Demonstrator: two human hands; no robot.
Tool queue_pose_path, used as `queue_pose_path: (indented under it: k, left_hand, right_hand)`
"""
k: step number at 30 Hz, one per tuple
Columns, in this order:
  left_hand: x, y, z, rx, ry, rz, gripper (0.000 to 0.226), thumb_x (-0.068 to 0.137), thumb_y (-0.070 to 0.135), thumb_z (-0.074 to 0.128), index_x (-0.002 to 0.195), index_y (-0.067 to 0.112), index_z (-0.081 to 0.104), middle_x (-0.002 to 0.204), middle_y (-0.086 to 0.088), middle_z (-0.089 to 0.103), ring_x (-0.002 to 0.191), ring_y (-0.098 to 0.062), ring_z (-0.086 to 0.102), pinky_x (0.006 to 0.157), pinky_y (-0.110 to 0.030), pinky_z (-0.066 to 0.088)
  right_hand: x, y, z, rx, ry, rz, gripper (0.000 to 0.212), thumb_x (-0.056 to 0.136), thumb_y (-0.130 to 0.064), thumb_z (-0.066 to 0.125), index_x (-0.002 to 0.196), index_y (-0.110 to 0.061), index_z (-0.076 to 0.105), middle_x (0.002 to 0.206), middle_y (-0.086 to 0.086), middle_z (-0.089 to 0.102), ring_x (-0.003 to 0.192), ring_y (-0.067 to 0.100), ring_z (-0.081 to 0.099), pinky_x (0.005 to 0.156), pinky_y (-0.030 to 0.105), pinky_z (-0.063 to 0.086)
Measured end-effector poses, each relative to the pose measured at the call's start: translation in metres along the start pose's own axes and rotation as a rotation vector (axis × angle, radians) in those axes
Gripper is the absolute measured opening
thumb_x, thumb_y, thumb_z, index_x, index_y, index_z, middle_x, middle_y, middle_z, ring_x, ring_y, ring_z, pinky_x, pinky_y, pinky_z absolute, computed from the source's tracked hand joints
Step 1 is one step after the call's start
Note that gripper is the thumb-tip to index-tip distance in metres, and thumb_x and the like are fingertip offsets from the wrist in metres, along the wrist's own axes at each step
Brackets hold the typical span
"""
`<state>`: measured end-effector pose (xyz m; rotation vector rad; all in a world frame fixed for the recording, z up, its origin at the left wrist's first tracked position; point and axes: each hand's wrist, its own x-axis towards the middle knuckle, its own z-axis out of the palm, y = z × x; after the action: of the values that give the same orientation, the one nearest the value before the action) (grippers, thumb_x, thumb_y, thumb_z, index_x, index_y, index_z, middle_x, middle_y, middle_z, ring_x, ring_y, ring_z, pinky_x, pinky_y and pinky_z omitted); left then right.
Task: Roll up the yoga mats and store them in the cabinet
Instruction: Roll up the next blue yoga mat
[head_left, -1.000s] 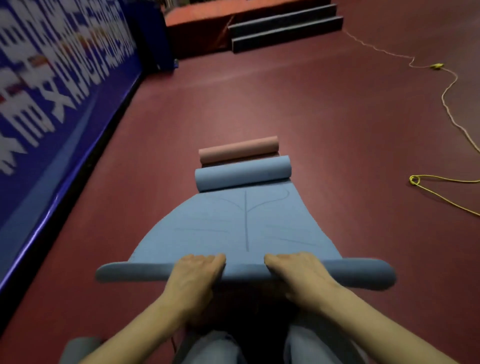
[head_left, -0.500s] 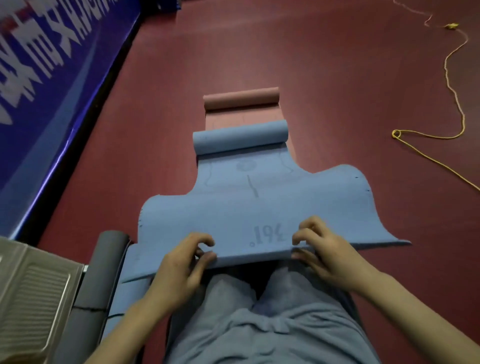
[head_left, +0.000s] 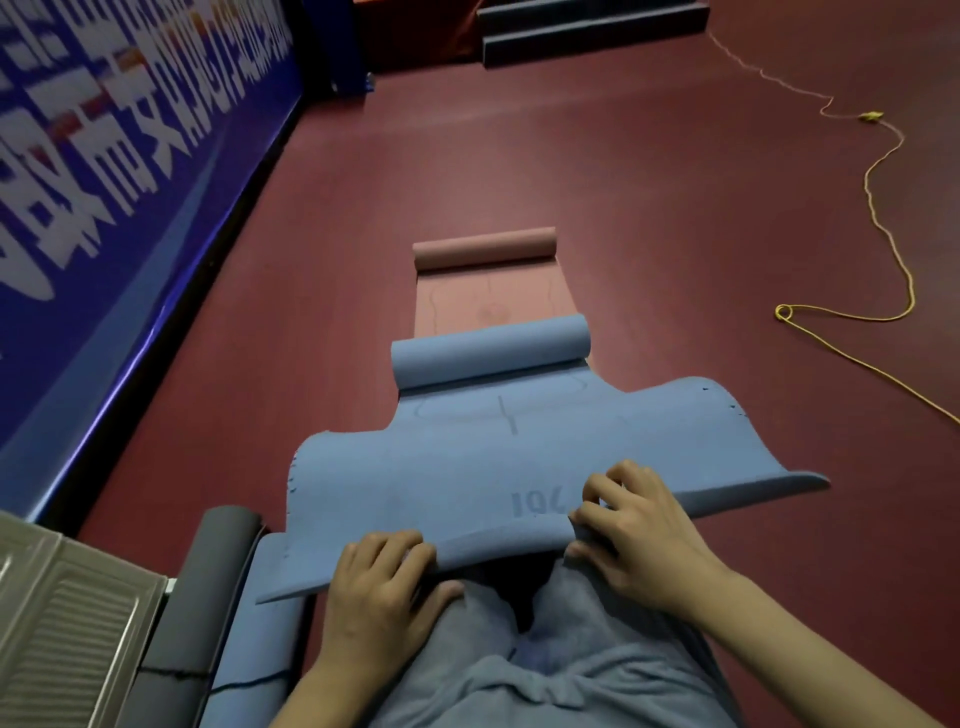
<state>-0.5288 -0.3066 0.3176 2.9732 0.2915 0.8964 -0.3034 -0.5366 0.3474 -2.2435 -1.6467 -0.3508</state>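
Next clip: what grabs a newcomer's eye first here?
Centre frame, the left hand and right hand grip the near edge of a blue yoga mat, its far end curled. Beyond it lies a pink mat; a yellow cord trails across the floor at right.

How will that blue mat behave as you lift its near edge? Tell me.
The blue mat is probably floppy: it sags between the left hand and right hand, and its corners droop. Likely light. Its curled far end could roll.
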Motion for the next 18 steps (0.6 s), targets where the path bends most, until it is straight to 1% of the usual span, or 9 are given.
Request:
queue_pose_path:
  k: [3,5,6,8,10,11,13,15,18]
  left_hand:
    - [0.006,0.004,-0.001,0.023,-0.068,-0.069,0.033,0.083,0.052,0.07,0.09,0.02,0.066,0.094,0.007,0.063,0.081,-0.026,0.054,0.066,-0.039,0.039]
    - [0.008,0.006,-0.002,0.049,-0.111,-0.073,0.03,0.084,0.051,0.063,0.087,0.021,0.065,0.091,0.008,0.062,0.08,-0.026,0.053,0.066,-0.04,0.036]
    - [0.009,0.008,-0.002,0.065,-0.123,-0.065,0.029,0.084,0.05,0.061,0.085,0.021,0.065,0.089,0.008,0.062,0.08,-0.026,0.054,0.067,-0.04,0.035]
    - [0.009,0.011,-0.001,0.079,-0.124,-0.065,0.026,0.084,0.047,0.059,0.081,0.021,0.065,0.088,0.008,0.062,0.081,-0.026,0.055,0.069,-0.039,0.034]
    - [0.007,0.013,-0.001,0.079,-0.11,-0.081,0.025,0.085,0.045,0.059,0.08,0.021,0.066,0.087,0.008,0.063,0.082,-0.026,0.055,0.07,-0.039,0.035]
    - [0.007,0.014,0.0,0.079,-0.101,-0.087,0.025,0.086,0.044,0.058,0.081,0.021,0.066,0.087,0.008,0.063,0.082,-0.026,0.055,0.07,-0.039,0.035]
    - [0.005,0.016,0.003,0.08,-0.071,-0.095,0.024,0.089,0.04,0.056,0.082,0.02,0.067,0.088,0.007,0.063,0.084,-0.025,0.055,0.072,-0.039,0.036]
    - [0.007,0.018,0.006,0.083,-0.037,-0.122,0.023,0.093,0.035,0.053,0.087,0.02,0.069,0.089,0.006,0.064,0.088,-0.025,0.054,0.076,-0.04,0.037]
    - [0.013,0.019,0.01,0.088,-0.045,-0.201,0.024,0.095,0.031,0.048,0.086,0.02,0.069,0.086,0.005,0.062,0.086,-0.026,0.053,0.078,-0.041,0.036]
  right_hand:
    - [-0.002,-0.007,0.006,-0.113,0.027,0.014,0.02,0.088,-0.039,0.06,0.076,-0.023,0.063,0.084,-0.009,0.056,0.085,0.022,0.048,0.066,0.035,0.028]
    - [-0.002,-0.01,0.01,-0.119,0.05,0.052,0.012,0.083,-0.027,0.07,0.075,-0.022,0.062,0.082,-0.009,0.057,0.085,0.022,0.049,0.068,0.035,0.024]
    - [-0.003,-0.012,0.011,-0.108,0.054,0.072,0.013,0.081,-0.025,0.073,0.075,-0.022,0.062,0.081,-0.009,0.058,0.086,0.022,0.05,0.069,0.034,0.024]
    - [-0.005,-0.015,0.007,-0.076,0.011,0.104,0.018,0.085,-0.037,0.067,0.074,-0.024,0.062,0.08,-0.01,0.056,0.09,0.02,0.052,0.073,0.035,0.028]
    - [-0.009,-0.019,0.001,-0.067,-0.072,0.126,0.027,0.079,-0.053,0.065,0.073,-0.026,0.063,0.08,-0.012,0.055,0.093,0.019,0.05,0.074,0.036,0.032]
    - [-0.01,-0.02,0.0,-0.083,-0.098,0.13,0.026,0.074,-0.052,0.068,0.073,-0.027,0.063,0.08,-0.011,0.055,0.092,0.021,0.051,0.073,0.037,0.032]
    - [-0.012,-0.02,0.006,-0.113,-0.092,0.148,0.017,0.073,-0.04,0.071,0.074,-0.025,0.063,0.08,-0.01,0.057,0.089,0.024,0.053,0.069,0.037,0.031]
    - [-0.012,-0.018,0.016,-0.122,-0.039,0.173,0.01,0.081,-0.032,0.064,0.077,-0.023,0.063,0.08,-0.008,0.059,0.085,0.025,0.054,0.069,0.038,0.032]
    - [-0.009,-0.016,0.027,-0.072,0.038,0.236,0.019,0.089,-0.03,0.05,0.083,-0.022,0.065,0.079,-0.006,0.059,0.078,0.024,0.054,0.071,0.037,0.032]
